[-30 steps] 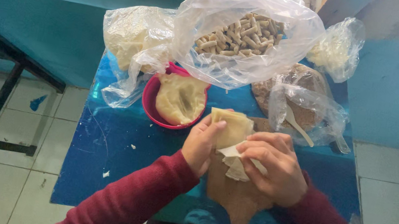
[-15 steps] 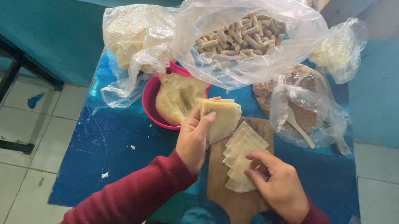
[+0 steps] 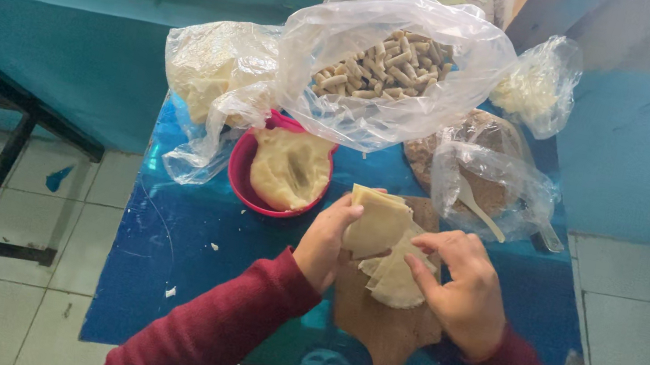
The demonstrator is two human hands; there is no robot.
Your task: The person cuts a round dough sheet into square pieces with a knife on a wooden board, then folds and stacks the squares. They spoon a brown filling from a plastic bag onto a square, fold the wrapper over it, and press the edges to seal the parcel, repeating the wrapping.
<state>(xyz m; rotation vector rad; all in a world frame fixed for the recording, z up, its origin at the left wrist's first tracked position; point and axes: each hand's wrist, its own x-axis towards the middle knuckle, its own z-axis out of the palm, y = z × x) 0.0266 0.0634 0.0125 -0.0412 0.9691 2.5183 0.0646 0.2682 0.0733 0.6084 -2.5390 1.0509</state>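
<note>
Left hand [image 3: 325,241] pinches one thin wrapper sheet [image 3: 376,223] off the stack [image 3: 397,277] — right hand [image 3: 462,291] fingertips pressing the pile down. Limp, light, likely tear-prone — best lifted by an edge.

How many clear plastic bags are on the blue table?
4: one of pale sheets at left, a big one of rolled pieces in the middle, a small one far right, one over brown filling below it.

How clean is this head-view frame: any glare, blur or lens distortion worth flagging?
Head view: soft, even daylight with no hard shadows; glare streaks on the clear plastic bag and on the glossy blue table; left hand, right hand and dough sheet look sharp; wide-angle bending shows at the frame edges.
</note>
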